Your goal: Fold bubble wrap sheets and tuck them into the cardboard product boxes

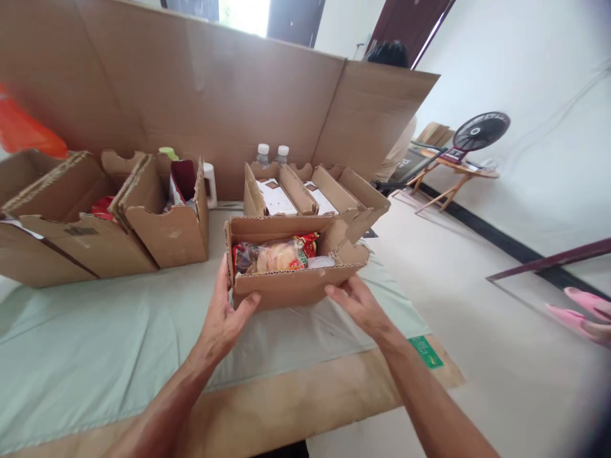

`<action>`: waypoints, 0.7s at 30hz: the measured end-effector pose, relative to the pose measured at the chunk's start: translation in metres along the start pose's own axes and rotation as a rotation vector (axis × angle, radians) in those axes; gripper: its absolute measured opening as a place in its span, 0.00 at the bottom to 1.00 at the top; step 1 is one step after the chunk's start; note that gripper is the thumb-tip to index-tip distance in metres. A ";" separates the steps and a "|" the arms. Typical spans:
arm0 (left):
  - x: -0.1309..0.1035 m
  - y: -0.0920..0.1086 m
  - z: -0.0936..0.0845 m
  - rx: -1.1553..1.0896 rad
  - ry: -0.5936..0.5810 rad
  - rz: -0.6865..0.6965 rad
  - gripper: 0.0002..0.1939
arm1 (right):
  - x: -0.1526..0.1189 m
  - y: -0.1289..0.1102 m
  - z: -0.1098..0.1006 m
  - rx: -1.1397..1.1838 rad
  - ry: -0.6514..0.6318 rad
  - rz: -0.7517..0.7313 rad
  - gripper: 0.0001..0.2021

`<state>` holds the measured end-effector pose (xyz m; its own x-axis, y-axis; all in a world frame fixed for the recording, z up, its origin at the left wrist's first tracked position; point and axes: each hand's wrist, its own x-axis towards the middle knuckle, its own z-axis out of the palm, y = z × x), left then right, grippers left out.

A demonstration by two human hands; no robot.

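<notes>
Between my two hands is an open cardboard box (pixel 291 289), longer side toward me, over the front part of the cloth-covered table. Packaged food (pixel 277 256) in clear and red wrappers lies inside it. My left hand (pixel 229 312) grips the box's left end, thumb on the front wall and fingers partly hidden around the side. At the lower right corner, my right hand (pixel 356 302) holds the box, thumb against the front and the other fingers mostly hidden. Whether the box touches the cloth underneath, I cannot tell.
Several cardboard boxes (pixel 165 235) stand at left, others (pixel 353 197) behind the held box. Two white-capped bottles (pixel 272 154) stand before a tall cardboard panel (pixel 214 83). A pale green cloth (pixel 119 343) covers the table. A fan (pixel 480 133) stands far right; pink slippers (pixel 580 312) show below.
</notes>
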<state>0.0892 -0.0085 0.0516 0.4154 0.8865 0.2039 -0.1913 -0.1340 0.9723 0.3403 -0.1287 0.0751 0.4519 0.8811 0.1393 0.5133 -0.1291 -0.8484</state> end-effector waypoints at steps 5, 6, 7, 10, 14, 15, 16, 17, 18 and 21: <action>-0.056 0.016 -0.024 0.169 0.106 -0.025 0.37 | -0.063 -0.018 0.033 -0.032 0.131 0.004 0.18; -0.072 0.020 -0.041 0.239 0.157 -0.068 0.33 | -0.076 -0.028 0.041 -0.042 0.130 -0.011 0.16; -0.084 0.026 -0.059 0.315 0.235 -0.126 0.28 | -0.083 -0.040 0.051 -0.045 0.104 -0.032 0.15; -0.088 0.051 -0.105 0.428 0.424 -0.154 0.20 | -0.073 -0.080 0.080 0.013 -0.036 -0.105 0.14; -0.044 0.073 -0.096 0.218 0.352 0.077 0.27 | -0.041 -0.103 0.077 0.100 0.069 -0.137 0.19; -0.039 0.073 -0.083 0.162 0.281 0.095 0.29 | -0.044 -0.099 0.069 0.086 0.124 -0.125 0.18; -0.039 0.070 -0.069 0.124 0.217 0.095 0.31 | -0.051 -0.092 0.060 0.061 0.182 -0.110 0.17; -0.045 0.065 -0.059 0.112 0.168 0.082 0.31 | -0.063 -0.085 0.052 0.038 0.217 -0.095 0.16; -0.056 0.059 -0.053 0.129 0.114 0.036 0.30 | -0.078 -0.077 0.046 0.017 0.251 -0.077 0.15; -0.100 0.045 -0.076 0.211 0.177 -0.152 0.24 | -0.118 -0.071 0.055 -0.004 0.230 -0.047 0.13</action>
<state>-0.0286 -0.0690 0.0664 0.2599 0.9644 0.0494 0.0576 -0.0666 0.9961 0.2108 -0.1987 0.0907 0.5816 0.7594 0.2915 0.5400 -0.0925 -0.8366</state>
